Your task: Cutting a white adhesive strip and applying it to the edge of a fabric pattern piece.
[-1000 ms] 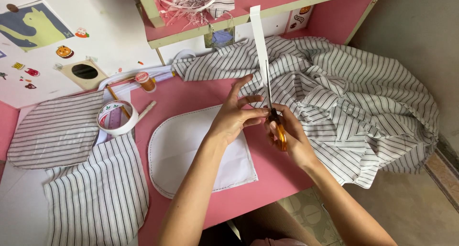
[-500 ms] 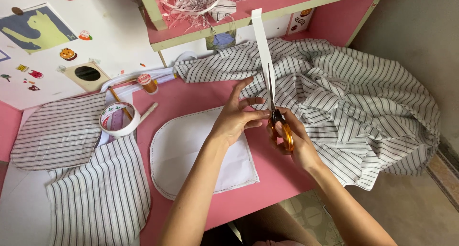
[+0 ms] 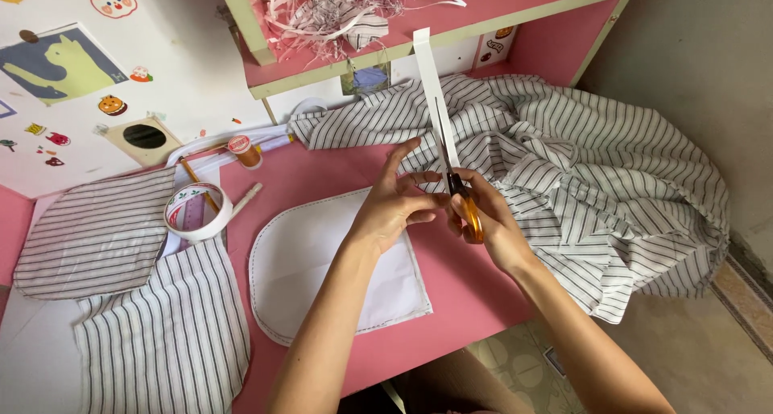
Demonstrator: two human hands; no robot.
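Note:
My right hand point(image 3: 491, 221) grips orange-handled scissors point(image 3: 465, 204), whose blades point up along a long narrow white strip point(image 3: 431, 84). That strip stands nearly upright over the desk. My left hand point(image 3: 394, 204) pinches the strip's lower end just left of the scissors, fingers spread. Below both hands lies a white rounded pattern piece point(image 3: 322, 261) with a dashed outline on the pink desk point(image 3: 451, 301).
A large pile of striped fabric point(image 3: 596, 164) covers the desk's right side. Cut striped pieces point(image 3: 105, 237) lie at left, with a tape roll point(image 3: 196, 211), a thread spool point(image 3: 241, 148) and a pencil. A pink shelf point(image 3: 451, 19) above holds fabric scraps.
The scissors have advanced a little up the strip, and both hands shifted slightly. The strip stays upright.

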